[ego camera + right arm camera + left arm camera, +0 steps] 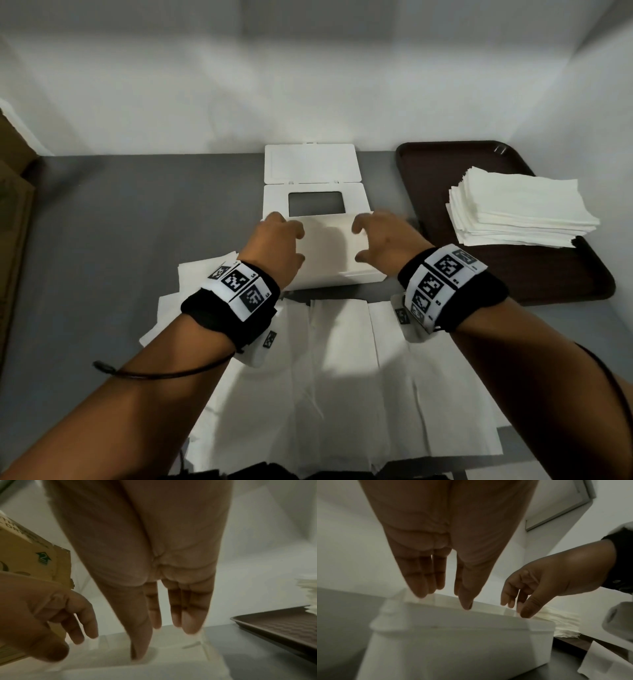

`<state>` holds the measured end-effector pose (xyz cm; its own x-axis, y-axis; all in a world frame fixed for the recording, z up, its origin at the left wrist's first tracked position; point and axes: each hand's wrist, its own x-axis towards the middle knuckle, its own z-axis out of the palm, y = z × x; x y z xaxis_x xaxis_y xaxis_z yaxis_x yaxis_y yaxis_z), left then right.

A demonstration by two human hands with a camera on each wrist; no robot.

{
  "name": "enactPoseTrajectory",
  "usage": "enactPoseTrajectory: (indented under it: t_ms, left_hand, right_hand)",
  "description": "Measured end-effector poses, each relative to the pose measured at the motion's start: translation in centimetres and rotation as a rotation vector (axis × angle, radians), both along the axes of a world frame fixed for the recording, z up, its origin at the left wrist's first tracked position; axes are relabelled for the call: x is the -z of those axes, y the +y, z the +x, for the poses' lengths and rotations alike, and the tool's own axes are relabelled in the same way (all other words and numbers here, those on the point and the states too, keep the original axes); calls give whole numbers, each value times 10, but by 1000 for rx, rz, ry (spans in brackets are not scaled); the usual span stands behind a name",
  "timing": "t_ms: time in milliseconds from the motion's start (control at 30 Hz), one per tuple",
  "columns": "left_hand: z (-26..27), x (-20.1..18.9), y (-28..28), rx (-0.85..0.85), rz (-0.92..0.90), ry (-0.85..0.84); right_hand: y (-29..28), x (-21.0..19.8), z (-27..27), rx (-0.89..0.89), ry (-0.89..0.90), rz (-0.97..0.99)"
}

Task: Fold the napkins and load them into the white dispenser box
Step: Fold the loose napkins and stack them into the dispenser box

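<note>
**Seating the folded napkins in the dispenser box**

The white dispenser box (pixel 329 253) stands near the middle of the tabletop (pixel 137 222), its lid (pixel 311 164) thrown back toward the far edge. A folded napkin bundle (pixel 329 236) lies on its open top. The step in hand appears to be settling this bundle into the box. It is best done by even downward pressure at both ends, so that the paper drops flat and no corner is caught on the rim; the folds should be kept square.

The left hand (pixel 277 240) and right hand (pixel 383 236) are held over the bundle's two ends, palms down, wrists raised. The fingers of both are apart and relaxed, pointing down, tips at or just above the paper; nothing is clamped. Whether contact is made cannot be told for certain.

Unfolded napkins (pixel 342 370) lie spread at the near edge; a stack of napkins (pixel 520 209) waits on the brown tray (pixel 431 178) at the right edge.
</note>
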<state>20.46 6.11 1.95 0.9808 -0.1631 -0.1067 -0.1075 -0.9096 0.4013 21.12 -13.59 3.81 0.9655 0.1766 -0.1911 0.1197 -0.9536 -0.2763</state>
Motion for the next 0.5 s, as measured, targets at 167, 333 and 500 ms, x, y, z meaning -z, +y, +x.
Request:
enactPoseTrajectory:
  t_ms: [167,333,500]
  left_hand:
    - [7,8,-14,4,111,168]
    - [10,10,-19,-28,139,185]
    - [-4,6,-19,-106,72,84]
  right_hand:
    - [13,6,9,-124,91,-161]
    - [14,12,13,-157,88,-174]
    - [5,2,6,-179,-9,-98]
